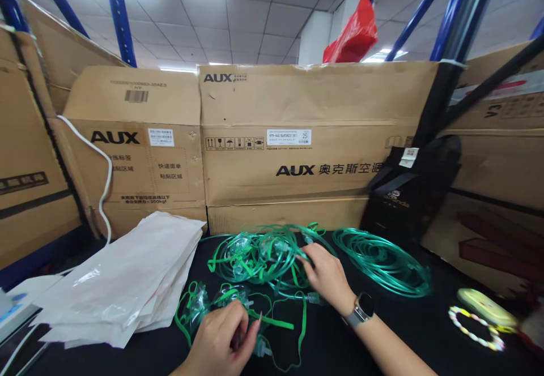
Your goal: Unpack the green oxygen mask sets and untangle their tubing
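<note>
Right hand (329,278): thumb and fingers look pinched on the green tubing (261,257), at the right edge of a tangled pile lying just left of that hand. Slight blur there. Left hand (225,336): loosely curled, nearer the wearer; cannot tell if anything is inside. Clear mask (198,305) just beyond and left of it; green strap (274,321) just to its right.

Method, my judgement: lift one loop at a time with the right hand, pin the straps with the left, and trace each line before pulling, since a hard tug would likely tighten the snarl.

Orientation: the pile's long axis runs left-right, stretching leftward from the right hand; being looped, it points no single way. Neater coil (382,265) lies right of that hand, slanting down rightward.
</note>
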`<state>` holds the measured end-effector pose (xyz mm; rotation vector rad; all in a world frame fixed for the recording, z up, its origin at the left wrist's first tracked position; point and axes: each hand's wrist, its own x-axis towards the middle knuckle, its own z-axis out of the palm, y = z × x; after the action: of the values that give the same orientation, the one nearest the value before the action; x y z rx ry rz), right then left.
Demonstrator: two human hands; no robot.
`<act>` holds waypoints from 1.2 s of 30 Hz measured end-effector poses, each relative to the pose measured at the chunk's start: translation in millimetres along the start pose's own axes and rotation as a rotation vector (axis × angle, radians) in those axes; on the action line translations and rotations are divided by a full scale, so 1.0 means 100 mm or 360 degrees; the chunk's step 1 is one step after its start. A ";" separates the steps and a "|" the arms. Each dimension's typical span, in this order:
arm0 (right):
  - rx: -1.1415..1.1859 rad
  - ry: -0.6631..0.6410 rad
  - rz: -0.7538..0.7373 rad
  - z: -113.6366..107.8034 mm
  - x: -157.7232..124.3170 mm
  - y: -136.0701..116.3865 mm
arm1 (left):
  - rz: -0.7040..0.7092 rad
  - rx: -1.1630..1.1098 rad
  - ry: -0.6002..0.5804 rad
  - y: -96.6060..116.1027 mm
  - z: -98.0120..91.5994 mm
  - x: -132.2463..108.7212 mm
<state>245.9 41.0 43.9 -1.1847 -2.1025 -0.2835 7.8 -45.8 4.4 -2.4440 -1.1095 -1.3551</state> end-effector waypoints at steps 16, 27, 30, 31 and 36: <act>-0.0270 0.0270 0.0051 -0.09 0.03 0.19 | -0.0031 0.0005 0.0000 -0.04 0.02 -0.01; 0.0212 -0.0228 -0.0233 0.00 -0.01 -0.13 | -0.0005 0.0087 -0.0005 -0.02 0.03 -0.01; 0.0144 -0.0249 -0.0179 0.03 -0.01 -0.07 | 0.0016 0.0128 0.0006 -0.03 0.03 -0.01; 0.0126 -0.0248 -0.0179 0.03 -0.01 -0.06 | 0.0017 0.0127 0.0005 -0.03 0.03 0.00; 0.0125 -0.0020 -0.0233 0.06 -0.05 -0.13 | 0.0030 0.0093 0.0003 -0.04 0.03 0.01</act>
<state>233.9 33.5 38.5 -0.9916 -2.1947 -0.2578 7.9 -41.0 2.4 -2.4058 -1.1064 -1.3001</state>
